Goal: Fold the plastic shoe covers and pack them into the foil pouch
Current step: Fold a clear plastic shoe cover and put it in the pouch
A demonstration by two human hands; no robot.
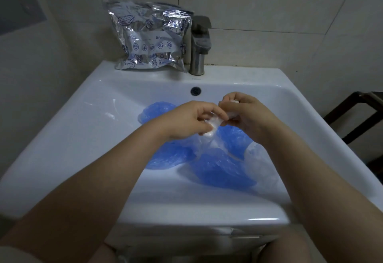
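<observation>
Head view first: we see both hands over the middle of the white sink (62, 138), working one clear shoe cover (211, 126) between them. Our left hand (186, 120) has its fingers (207, 126) curled round a bunched white part of the film; our right hand (246, 112) pinches the other end, with a bit of white showing at its knuckles. Blue shoe covers (221, 169) lie loose in the basin beneath, from the far side to the near right. The foil pouch (149, 36) stands on the sink's back edge, just beside the tap (200, 44); it looks partly filled. We judge the film featherlight, limp and slippery, likely to spring open once let go, so we would take it by the gathered elastic rim and keep the folds pressed flat
</observation>
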